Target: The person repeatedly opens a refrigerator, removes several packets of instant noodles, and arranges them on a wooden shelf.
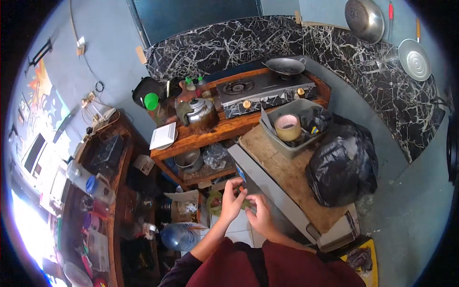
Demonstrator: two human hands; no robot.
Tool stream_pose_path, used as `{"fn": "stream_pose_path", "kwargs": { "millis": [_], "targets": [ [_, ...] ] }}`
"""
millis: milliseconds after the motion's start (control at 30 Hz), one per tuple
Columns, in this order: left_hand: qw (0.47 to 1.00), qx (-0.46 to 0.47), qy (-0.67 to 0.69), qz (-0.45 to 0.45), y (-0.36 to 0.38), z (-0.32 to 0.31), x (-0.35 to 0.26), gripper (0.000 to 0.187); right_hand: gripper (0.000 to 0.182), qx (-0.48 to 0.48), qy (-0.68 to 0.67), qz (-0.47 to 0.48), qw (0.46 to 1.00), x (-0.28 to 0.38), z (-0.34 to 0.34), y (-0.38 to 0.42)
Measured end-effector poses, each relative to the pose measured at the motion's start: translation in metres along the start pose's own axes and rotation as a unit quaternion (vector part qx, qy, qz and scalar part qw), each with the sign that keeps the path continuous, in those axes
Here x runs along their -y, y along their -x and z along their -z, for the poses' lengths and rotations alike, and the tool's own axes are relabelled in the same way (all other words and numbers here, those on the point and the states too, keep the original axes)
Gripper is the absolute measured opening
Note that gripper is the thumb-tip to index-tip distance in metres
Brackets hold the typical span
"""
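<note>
Both of my hands are close together at the lower middle, in front of my dark red top. My left hand (232, 198) is closed, with a small orange bit (241, 189) showing at its fingertips; what it belongs to is too small to name. Just to the right, my right hand (259, 211) has its fingers curled together near something greenish, and what they grip cannot be made out. Below and behind the hands, a green bag (214, 203) lies low down beside an open cardboard box (186, 209).
A grey basin (291, 151) with a tape roll (288, 127) and a black bag (343, 162) stand on the board at right. A stove (267, 93) and kettle (202, 115) sit on the wooden counter behind. A water bottle (178, 237) is at lower left, near crowded shelves.
</note>
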State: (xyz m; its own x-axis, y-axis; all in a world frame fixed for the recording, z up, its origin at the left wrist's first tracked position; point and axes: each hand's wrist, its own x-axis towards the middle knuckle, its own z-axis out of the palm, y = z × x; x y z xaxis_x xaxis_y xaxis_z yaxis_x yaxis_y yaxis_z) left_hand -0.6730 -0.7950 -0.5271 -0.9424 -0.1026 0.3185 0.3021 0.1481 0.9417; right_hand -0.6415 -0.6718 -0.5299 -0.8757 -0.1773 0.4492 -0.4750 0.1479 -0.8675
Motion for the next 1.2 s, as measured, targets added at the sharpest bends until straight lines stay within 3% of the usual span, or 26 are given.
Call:
{"fn": "stream_pose_path", "kwargs": {
  "millis": [67, 133, 167, 233, 367, 467, 567, 600, 667, 700, 733, 800, 867, 933, 967, 1067, 1133, 1200],
  "targets": [
    [0.991, 0.033, -0.119, -0.043, -0.044, 0.005, 0.02, 0.024, 0.034, -0.05, 0.053, 0.027, 0.997, -0.009, -0.019, -0.027],
    [0.99, 0.047, -0.12, -0.053, -0.086, 0.009, 0.041, 0.023, 0.036, -0.101, 0.11, 0.003, 0.989, -0.022, -0.035, -0.052],
    [0.972, 0.083, -0.206, -0.073, -0.108, 0.012, 0.056, 0.026, 0.036, -0.114, 0.119, 0.002, 0.986, -0.029, -0.039, -0.067],
    [0.909, 0.154, -0.372, -0.11, -0.145, 0.015, 0.06, 0.027, 0.037, -0.139, 0.259, 0.014, 0.956, -0.043, -0.043, -0.093],
    [0.871, 0.215, -0.359, -0.256, -0.179, 0.027, 0.098, 0.022, 0.029, -0.221, 0.444, -0.093, 0.863, -0.063, -0.073, -0.13],
    [0.87, 0.264, -0.305, -0.284, -0.182, 0.036, 0.096, 0.023, 0.023, -0.286, 0.556, -0.187, 0.758, -0.071, -0.094, -0.148],
    [0.834, 0.311, -0.289, -0.353, -0.194, 0.05, 0.088, 0.028, 0.02, -0.314, 0.562, -0.224, 0.731, -0.069, -0.107, -0.155],
    [0.835, 0.359, -0.27, -0.318, -0.2, 0.054, 0.079, 0.026, 0.02, -0.317, 0.571, -0.244, 0.717, -0.068, -0.112, -0.155],
    [0.792, 0.441, -0.308, -0.29, -0.206, 0.065, 0.068, 0.022, 0.018, -0.33, 0.548, -0.222, 0.736, -0.065, -0.126, -0.148],
    [0.779, 0.45, -0.28, -0.333, -0.205, 0.072, 0.068, 0.018, 0.018, -0.322, 0.557, -0.251, 0.723, -0.059, -0.138, -0.143],
    [0.775, 0.463, -0.27, -0.336, -0.201, 0.08, 0.067, 0.018, 0.018, -0.327, 0.561, -0.264, 0.713, -0.049, -0.151, -0.136],
    [0.73, 0.571, -0.202, -0.315, -0.184, 0.099, 0.072, 0.017, 0.018, -0.297, 0.586, -0.259, 0.708, -0.032, -0.178, -0.116],
    [0.725, 0.597, -0.136, -0.316, -0.159, 0.11, 0.077, 0.014, 0.019, -0.299, 0.573, -0.283, 0.709, -0.015, -0.197, -0.087],
    [0.64, 0.716, -0.125, -0.249, -0.138, 0.122, 0.053, 0.014, 0.02, -0.29, 0.539, -0.279, 0.74, 0.012, -0.213, -0.055],
    [0.61, 0.74, -0.106, -0.264, -0.124, 0.125, 0.054, 0.014, 0.024, -0.265, 0.509, -0.309, 0.758, 0.032, -0.218, -0.041],
    [0.536, 0.816, -0.01, -0.218, -0.079, 0.13, 0.031, 0.015, 0.034, -0.33, 0.469, -0.274, 0.772, 0.055, -0.236, 0.023],
    [0.479, 0.855, 0.077, -0.185, -0.041, 0.129, 0.028, 0.018, 0.048, -0.362, 0.485, -0.374, 0.703, 0.097, -0.244, 0.047],
    [0.436, 0.838, 0.156, -0.289, -0.019, 0.122, 0.03, 0.023, 0.057, -0.42, 0.485, -0.479, 0.599, 0.132, -0.252, 0.068]
  ]
}}
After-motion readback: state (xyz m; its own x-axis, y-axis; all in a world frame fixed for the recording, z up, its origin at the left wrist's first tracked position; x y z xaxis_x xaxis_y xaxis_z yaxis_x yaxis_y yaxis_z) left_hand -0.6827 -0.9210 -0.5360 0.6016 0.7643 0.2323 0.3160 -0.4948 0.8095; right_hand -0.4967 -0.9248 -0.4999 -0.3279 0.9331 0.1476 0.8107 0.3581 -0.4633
